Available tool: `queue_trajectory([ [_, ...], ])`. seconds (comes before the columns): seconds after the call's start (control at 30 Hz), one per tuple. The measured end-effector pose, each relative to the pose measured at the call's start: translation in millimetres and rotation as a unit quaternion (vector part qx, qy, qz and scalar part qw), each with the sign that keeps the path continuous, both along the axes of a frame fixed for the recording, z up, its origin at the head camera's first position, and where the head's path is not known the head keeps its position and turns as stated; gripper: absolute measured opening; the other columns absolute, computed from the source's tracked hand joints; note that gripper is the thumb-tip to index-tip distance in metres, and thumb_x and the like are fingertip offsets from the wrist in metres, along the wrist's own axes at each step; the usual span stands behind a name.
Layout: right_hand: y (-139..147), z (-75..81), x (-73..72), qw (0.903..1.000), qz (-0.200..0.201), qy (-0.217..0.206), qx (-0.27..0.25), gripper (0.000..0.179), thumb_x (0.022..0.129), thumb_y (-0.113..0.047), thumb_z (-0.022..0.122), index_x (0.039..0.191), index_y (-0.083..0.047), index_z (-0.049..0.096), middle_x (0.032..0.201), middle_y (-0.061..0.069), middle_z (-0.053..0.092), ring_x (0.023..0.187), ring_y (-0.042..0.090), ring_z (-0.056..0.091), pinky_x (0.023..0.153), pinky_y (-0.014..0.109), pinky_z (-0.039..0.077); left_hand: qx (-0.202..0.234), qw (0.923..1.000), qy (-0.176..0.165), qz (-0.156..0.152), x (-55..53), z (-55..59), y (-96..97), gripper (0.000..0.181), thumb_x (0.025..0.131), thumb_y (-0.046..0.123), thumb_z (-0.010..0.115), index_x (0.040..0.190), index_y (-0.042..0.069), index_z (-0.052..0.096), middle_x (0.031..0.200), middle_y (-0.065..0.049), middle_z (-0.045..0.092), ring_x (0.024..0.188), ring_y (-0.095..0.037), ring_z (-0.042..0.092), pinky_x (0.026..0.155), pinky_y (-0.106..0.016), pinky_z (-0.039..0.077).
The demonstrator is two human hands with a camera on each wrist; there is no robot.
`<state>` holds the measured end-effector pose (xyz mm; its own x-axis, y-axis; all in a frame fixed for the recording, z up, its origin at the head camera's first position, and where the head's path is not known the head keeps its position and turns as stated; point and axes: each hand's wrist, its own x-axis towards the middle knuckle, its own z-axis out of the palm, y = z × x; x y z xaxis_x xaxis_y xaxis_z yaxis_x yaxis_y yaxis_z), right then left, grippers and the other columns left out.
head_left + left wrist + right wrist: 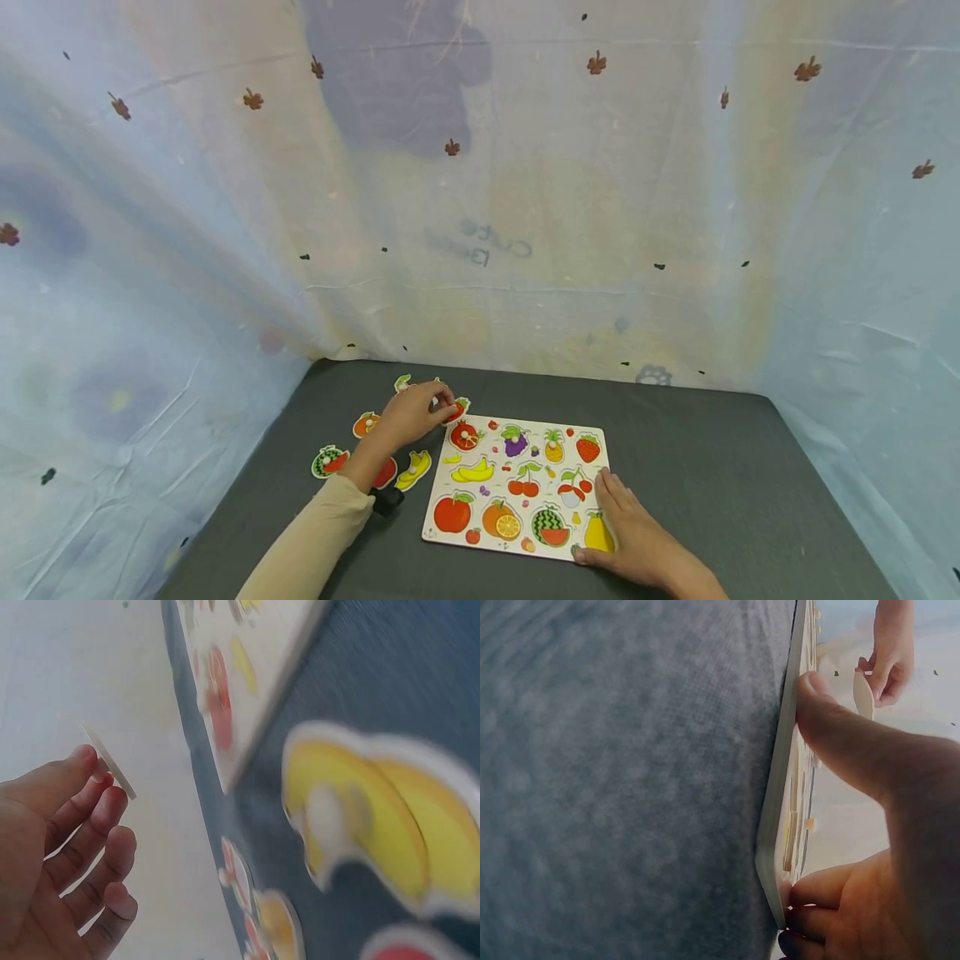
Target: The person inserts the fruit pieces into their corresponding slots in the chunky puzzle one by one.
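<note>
My left hand [417,410] pinches a red fruit puzzle piece [457,408] with green on top, just past the far left corner of the fruit puzzle board [491,492]. The left wrist view shows that piece [111,766] edge-on between thumb and fingertips. My right hand [637,533] rests at the board's near right corner, fingers extended along the right side. In the right wrist view its thumb [825,701] lies over the board's edge. Knobbed pieces sit on the board, among them grapes [514,442] and a pineapple [554,446].
Left of the board lie loose pieces: a banana [413,471], a watermelon [329,462], an orange [365,424] and a red one [386,473] partly behind the left wrist. Another piece [402,382] lies beyond the left hand. A patterned curtain [525,208] surrounds the dark tabletop [712,467].
</note>
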<state>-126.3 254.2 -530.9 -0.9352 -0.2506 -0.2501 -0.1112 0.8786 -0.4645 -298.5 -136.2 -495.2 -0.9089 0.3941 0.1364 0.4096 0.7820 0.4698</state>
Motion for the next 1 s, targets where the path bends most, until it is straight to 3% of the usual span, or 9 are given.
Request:
queue_trajectory([
  [0.2, 0, -1.8, -0.8, 1.0, 0.003, 0.005, -0.002, 0.13, 0.079, -0.071, 0.084, 0.167, 0.004, 0.026, 0.176, 0.024, 0.018, 0.162, 0.044, 0.021, 0.127, 0.064, 0.021, 0.008, 0.9993, 0.001, -0.035, -0.8, -1.1, 22.8, 0.016, 0.103, 0.041, 0.074, 0.105, 0.025, 0.071, 0.092, 0.014, 0.065, 0.071, -0.006, 0.055, 0.062, -0.029, 0.048],
  [0.6, 0, -0.7, -0.7, 1.0, 0.002, 0.006, -0.003, 0.13, 0.078, -0.07, 0.085, 0.166, 0.005, 0.027, 0.176, 0.025, 0.018, 0.161, 0.045, 0.021, 0.126, 0.064, 0.021, -0.013, 0.9969, 0.009, -0.077, 7.0, 2.4, 69.6, 0.014, 0.103, 0.039, 0.075, 0.104, 0.025, 0.071, 0.093, 0.013, 0.067, 0.07, -0.005, 0.055, 0.064, -0.028, 0.048],
  [0.83, 0, 0.1, -0.9, 1.0, -0.003, -0.004, -0.002, 0.13, 0.078, -0.071, 0.085, 0.167, 0.005, 0.026, 0.176, 0.025, 0.017, 0.161, 0.045, 0.02, 0.126, 0.064, 0.02, -0.034, 0.9959, 0.009, -0.084, 8.0, -0.7, 90.5, 0.013, 0.104, 0.042, 0.073, 0.103, 0.029, 0.07, 0.096, 0.016, 0.066, 0.079, -0.004, 0.056, 0.073, -0.029, 0.05],
  [1.0, 0, 0.3, -1.0, 1.0, -0.003, -0.002, -0.003, 0.13, 0.078, -0.07, 0.085, 0.166, 0.006, 0.027, 0.176, 0.025, 0.018, 0.161, 0.045, 0.02, 0.126, 0.065, 0.02, -0.036, 0.9949, 0.005, -0.094, 7.0, -2.0, 103.0, 0.013, 0.103, 0.042, 0.073, 0.103, 0.03, 0.069, 0.095, 0.017, 0.065, 0.077, -0.003, 0.056, 0.071, -0.028, 0.049],
])
